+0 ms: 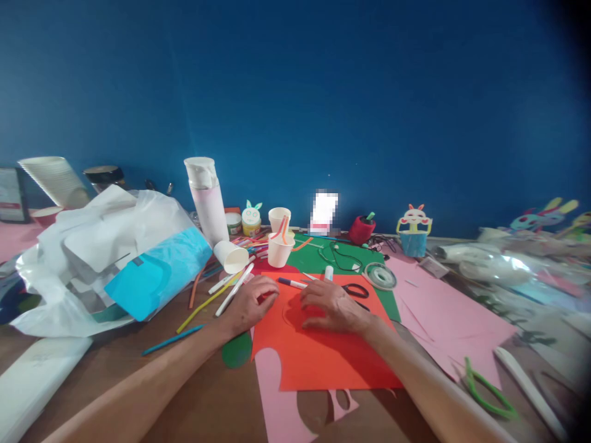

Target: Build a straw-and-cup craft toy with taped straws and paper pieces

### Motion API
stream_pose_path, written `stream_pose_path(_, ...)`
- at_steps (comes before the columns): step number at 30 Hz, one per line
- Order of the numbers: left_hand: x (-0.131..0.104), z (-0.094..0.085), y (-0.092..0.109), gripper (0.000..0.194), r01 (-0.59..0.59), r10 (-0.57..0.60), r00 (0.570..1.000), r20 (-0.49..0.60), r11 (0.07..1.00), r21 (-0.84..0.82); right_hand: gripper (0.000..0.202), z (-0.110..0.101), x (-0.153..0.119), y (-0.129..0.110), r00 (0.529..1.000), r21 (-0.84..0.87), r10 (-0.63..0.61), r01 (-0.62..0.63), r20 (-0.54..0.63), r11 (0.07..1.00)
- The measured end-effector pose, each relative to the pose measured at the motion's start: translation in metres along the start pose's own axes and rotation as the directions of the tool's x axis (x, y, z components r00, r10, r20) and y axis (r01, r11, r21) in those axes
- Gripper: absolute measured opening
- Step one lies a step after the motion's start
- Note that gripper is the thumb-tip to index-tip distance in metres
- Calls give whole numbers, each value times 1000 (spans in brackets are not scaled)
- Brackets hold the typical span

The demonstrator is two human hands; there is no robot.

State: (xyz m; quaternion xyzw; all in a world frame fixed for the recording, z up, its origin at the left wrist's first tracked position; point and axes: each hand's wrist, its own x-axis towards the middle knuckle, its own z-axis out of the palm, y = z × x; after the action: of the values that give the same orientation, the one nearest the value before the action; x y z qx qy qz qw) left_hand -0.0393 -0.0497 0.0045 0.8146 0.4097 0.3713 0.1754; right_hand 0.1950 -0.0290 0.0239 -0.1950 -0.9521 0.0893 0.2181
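Note:
A sheet of orange-red paper [341, 364] lies flat in front of me. My left hand [253, 301] rests at its upper left edge, fingers loosely curled and thumb apart, with nothing visible in the grasp. Over the sheet's middle, my right hand [333, 306] has its fingers spread and appears to touch the paper. Just beyond the hands are a blue-and-white marker [292, 283], black-handled scissors [356, 290] partly hidden by the right hand, and a small white cylinder [329, 272]. A green paper circle [236, 349] lies below my left wrist. Pink paper with cut-outs [270, 384] shows beneath the orange sheet.
On the left sits a bulky plastic bag [152, 215] with a blue packet [159, 274]. Paper cups [279, 251], a tall pinkish bottle [207, 206] and pipe cleaners [203, 311] are beyond. Rightward are clear tape [379, 275], pink sheets [443, 301] and plastic bags [512, 264].

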Motion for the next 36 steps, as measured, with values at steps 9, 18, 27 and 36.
stream_pose_path(9, 2, 0, -1, 15, 87, -89, 996, -31, 995, -50, 22, -3, -3, 2, 998, -112, 14, -8, 56, 994)
stream_pose_path(18, 3, -1, 0, 16, 117, -118, 992, -34, 992, -42, 33, -3, -3, 2, 998, -140, 5, 5, 69, 990)
stream_pose_path(27, 19, -5, -13, 16, 83, -95, 983, -154, 993, -83, 28, 4, -4, 7, 994, -241, -41, 65, 103, 968)
stream_pose_path(36, 49, 5, -25, 27, 106, -131, 902, -412, 991, -84, 30, 5, -4, 6, 992, -247, -68, 94, 109, 964)
